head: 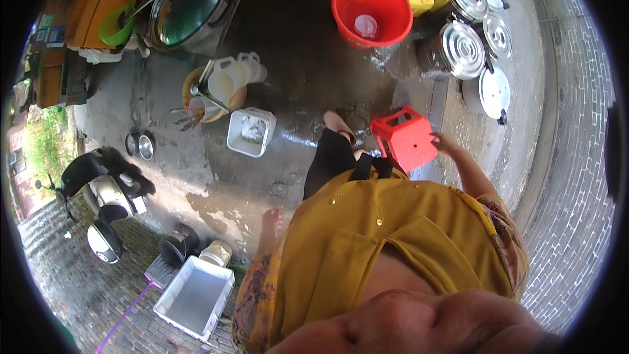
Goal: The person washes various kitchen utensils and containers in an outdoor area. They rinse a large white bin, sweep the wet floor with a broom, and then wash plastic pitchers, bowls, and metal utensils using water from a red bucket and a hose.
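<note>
My right hand (443,143) is at the edge of a red plastic stool (410,140); whether its fingers grip the stool cannot be made out. My left hand (272,219) hangs low at my side with nothing in it, its fingers loosely bent. Ahead on the wet floor stands a red plastic tub (339,14) with a small pale container (366,25) inside. A white square bucket (251,150) holding whitish material stands ahead to the left, near several translucent plastic jugs (225,81).
Several lidded metal pots (462,50) line the right side. A large wok-like pan (189,12) is at the upper left. A motor scooter (105,196), a white plastic tray (164,287), a dark bucket (178,246) and a broom (159,271) are at the left.
</note>
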The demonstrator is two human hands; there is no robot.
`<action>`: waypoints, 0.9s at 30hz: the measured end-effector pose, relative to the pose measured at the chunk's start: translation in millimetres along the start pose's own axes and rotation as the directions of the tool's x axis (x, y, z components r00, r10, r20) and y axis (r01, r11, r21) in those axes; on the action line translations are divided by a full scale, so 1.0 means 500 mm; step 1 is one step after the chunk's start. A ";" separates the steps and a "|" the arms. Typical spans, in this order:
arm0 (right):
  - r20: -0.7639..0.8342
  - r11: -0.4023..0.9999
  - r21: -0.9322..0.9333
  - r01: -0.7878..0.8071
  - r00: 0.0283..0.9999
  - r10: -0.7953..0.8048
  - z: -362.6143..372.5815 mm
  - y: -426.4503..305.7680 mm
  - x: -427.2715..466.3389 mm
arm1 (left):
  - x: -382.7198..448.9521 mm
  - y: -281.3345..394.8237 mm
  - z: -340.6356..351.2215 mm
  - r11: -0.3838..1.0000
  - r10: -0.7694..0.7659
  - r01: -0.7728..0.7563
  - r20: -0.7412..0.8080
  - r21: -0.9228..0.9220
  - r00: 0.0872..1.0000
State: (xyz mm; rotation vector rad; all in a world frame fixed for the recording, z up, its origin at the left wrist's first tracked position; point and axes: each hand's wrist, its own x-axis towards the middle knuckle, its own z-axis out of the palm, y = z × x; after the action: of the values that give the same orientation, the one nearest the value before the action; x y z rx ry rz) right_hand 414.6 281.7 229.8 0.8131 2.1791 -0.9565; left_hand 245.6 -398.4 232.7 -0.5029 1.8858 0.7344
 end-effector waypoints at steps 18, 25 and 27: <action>0.313 0.872 -0.403 0.277 0.937 -0.153 -0.232 -0.278 0.311 | 0.188 0.409 0.032 0.823 0.167 -0.233 -0.171 -0.518 0.971; 0.370 0.732 -0.501 0.461 0.879 -0.300 -0.218 -0.425 0.632 | 0.235 0.157 0.210 0.945 -0.065 -0.017 -0.239 -0.326 0.969; 0.383 0.637 -0.503 0.584 0.812 -0.441 -0.196 -0.452 0.744 | 0.250 0.141 0.267 0.974 -0.083 0.024 -0.258 -0.226 0.963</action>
State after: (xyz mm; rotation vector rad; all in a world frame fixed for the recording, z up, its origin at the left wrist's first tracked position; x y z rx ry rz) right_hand -9.2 340.5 103.8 -0.2505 2.3345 -0.4807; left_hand 238.4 -258.1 96.2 -0.8261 2.0383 0.8813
